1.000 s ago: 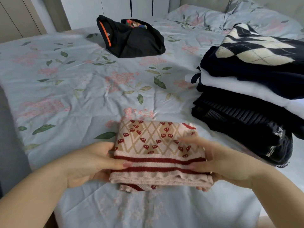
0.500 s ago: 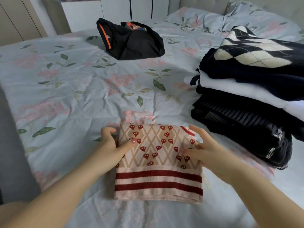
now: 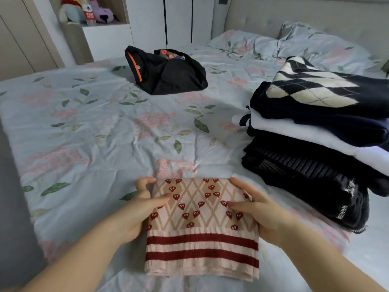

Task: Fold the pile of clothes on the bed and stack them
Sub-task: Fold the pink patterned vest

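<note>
I am looking down at a folded sweater (image 3: 202,239), pink with red hearts and red stripes, lying flat on the near part of the bed (image 3: 84,133). My left hand (image 3: 136,211) is gripping its left edge, thumb lying on top of the knit and fingers curling at the far left corner. My right hand (image 3: 259,209) is gripping the right edge the same way, thumb on top and fingers reaching along to the far right corner. Both forearms are coming in from the bottom of the view on either side of the sweater.

To the right a stack (image 3: 315,157) of folded clothes is sitting near the sweater but apart from it, with a strip of floral sheet showing between them. An argyle knit (image 3: 311,89) is lying on top, a white piece (image 3: 294,131) is under it, and a ribbed black garment (image 3: 299,169) with a zip (image 3: 342,211) is at the bottom, its corner bulging out toward my right wrist.

Farther up the bed, well apart from both, a crumpled black top (image 3: 168,74) with an orange stripe is waiting unfolded. Pillows (image 3: 305,43) are leaning at the headboard (image 3: 294,15). Beyond the bed, plush toys (image 3: 71,9) and a bottle (image 3: 89,15) are sitting on a shelf (image 3: 105,26).
</note>
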Motion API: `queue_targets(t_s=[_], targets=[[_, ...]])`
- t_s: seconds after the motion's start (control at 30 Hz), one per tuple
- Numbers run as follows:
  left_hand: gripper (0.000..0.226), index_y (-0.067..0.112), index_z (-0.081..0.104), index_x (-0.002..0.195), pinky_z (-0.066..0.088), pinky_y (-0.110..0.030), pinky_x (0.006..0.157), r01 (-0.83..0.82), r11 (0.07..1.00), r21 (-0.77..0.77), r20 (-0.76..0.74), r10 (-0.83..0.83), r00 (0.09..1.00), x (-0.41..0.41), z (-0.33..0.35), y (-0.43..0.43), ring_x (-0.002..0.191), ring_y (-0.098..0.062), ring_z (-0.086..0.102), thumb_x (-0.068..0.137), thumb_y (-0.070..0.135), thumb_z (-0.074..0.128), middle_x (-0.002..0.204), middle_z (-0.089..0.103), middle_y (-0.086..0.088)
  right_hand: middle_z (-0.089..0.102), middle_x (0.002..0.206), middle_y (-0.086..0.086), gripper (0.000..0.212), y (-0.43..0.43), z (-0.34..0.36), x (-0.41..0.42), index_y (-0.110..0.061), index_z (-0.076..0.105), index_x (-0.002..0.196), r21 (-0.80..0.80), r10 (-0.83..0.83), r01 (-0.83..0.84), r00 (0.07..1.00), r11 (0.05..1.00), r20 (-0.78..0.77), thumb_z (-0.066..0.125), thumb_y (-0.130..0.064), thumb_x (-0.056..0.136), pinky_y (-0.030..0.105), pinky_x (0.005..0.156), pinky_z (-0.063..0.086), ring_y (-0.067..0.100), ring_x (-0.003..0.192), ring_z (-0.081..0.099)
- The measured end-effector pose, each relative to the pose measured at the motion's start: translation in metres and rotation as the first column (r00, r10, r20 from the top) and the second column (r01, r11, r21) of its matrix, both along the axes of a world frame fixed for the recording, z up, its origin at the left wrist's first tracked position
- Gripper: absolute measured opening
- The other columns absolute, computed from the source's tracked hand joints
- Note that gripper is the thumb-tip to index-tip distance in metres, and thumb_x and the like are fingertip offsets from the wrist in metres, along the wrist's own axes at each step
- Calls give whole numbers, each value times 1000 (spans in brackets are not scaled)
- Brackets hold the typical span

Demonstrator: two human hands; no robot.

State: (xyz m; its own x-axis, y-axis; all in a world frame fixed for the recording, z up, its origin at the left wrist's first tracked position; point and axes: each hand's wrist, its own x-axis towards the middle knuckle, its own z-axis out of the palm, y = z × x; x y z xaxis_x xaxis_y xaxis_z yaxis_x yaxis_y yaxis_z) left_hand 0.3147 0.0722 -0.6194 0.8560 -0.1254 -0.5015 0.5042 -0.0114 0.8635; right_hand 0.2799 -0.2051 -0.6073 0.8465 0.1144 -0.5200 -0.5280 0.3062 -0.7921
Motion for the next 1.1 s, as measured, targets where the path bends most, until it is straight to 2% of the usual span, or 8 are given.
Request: queue_targets(t_s=[0.1, 0.2, 0.37, 0.5, 0.67, 0.83, 1.0, 1.1], targets=[[33, 31, 59, 106, 55, -28, 76, 222, 974, -50, 63, -219, 974, 1, 1, 10, 101, -22, 70, 89, 3, 64, 111, 71, -4, 70, 118, 16, 67, 0, 2, -10, -31, 68, 119, 141, -5, 7, 1000, 990, -13, 77, 11, 68, 45, 73, 60, 39, 102, 70], [23, 24, 75, 94, 53, -30, 83, 186, 981, -59, 187, -172, 967, 4, 5, 6, 107, -22, 68, 82, 6, 65, 112, 73, -2, 70, 117, 19, 49, 0, 9, -15, -14, 71, 115, 211, -31, 25, 999, 977, 27, 74, 9, 72, 40, 71, 61, 38, 102, 69], [50, 25, 71, 119, 58, -26, 80, 149, 930, -337, 301, -43, 953, 1, 24, -13, 116, -22, 65, 77, -1, 63, 128, 67, -1, 72, 104, 24, 26, -11, 44, -18, 0, 76, 94, 32, -149, 146, 978, 989, 147, 79, -7, 69, 35, 65, 60, 33, 86, 73], [80, 34, 55, 138, 57, -34, 86, 328, 866, -378, 470, -126, 874, 12, 73, -37, 125, -25, 58, 70, -4, 71, 141, 57, 2, 72, 110, 20, 36, -44, 91, -17, -9, 76, 105, 73, -161, 146, 938, 987, 306, 78, -6, 69, 36, 68, 61, 33, 93, 73], [86, 42, 45, 143, 58, -33, 83, 515, 834, -198, 676, -264, 688, 77, 196, -104, 118, -24, 63, 75, -7, 65, 135, 61, 5, 64, 130, 10, 83, -112, 183, 5, -28, 59, 135, 48, 3, -38, 807, 998, 590, 83, 6, 63, 42, 80, 60, 33, 115, 64], [53, 26, 66, 124, 62, -33, 69, 372, 902, -220, 638, -156, 754, 149, 266, -215, 95, -27, 73, 86, -10, 60, 117, 71, -7, 57, 131, 11, 95, -181, 249, 51, -32, 46, 144, 20, -207, 239, 796, 971, 569, 73, 8, 63, 36, 63, 61, 30, 95, 72], [45, 13, 59, 133, 54, -35, 95, 292, 951, 105, 597, -295, 746, 196, 239, -291, 112, -23, 65, 91, 0, 64, 138, 58, -8, 61, 122, 15, 73, -233, 232, 82, -20, 48, 142, -94, -365, 444, 824, 891, 433, 70, 9, 78, 26, 51, 58, 22, 72, 74], [45, 15, 59, 134, 45, -30, 106, 290, 918, 269, 590, -395, 704, 204, 208, -311, 129, -15, 50, 91, 5, 67, 148, 47, 0, 61, 123, 16, 60, -254, 209, 88, -16, 50, 142, -181, -383, 463, 855, 868, 348, 66, 3, 88, 26, 51, 59, 23, 81, 69]])
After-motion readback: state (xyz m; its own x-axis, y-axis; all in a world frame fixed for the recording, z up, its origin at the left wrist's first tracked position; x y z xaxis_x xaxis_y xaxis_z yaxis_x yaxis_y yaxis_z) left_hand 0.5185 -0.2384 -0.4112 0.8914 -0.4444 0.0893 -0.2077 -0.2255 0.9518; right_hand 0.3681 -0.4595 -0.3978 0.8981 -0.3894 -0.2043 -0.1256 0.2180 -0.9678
